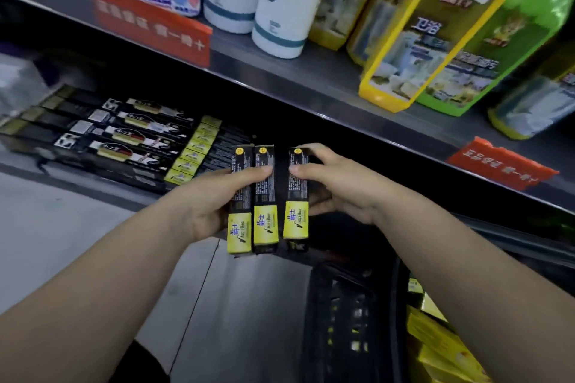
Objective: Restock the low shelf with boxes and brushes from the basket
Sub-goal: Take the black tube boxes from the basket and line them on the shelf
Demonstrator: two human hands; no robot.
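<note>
Low shelf (77, 173), black basket (342, 308) lower right — three black-yellow boxes held in between.
Shelved boxes (194, 152) lie in rows at left; left hand (214, 202) grips two boxes (252, 227) side by side, right hand (336, 188) grips the third box (296, 219) just beside them — thumbs on top.

Both hands are up in front of the low shelf (28, 158). The left hand (214, 199) grips two black-and-yellow boxes side by side, the outer box (240, 227) and the middle box (265, 224), with the thumb across their fronts. The right hand (336, 186) pinches a third box (296, 218) just beside them, with a slim gap between. On the shelf there's a row of matching boxes (199, 149), with flat brush packs (130, 134) to their left. The dark basket (342, 320) sits bottom right, with yellow packs (435, 339) near it. Can't tell if they're inside it.
</note>
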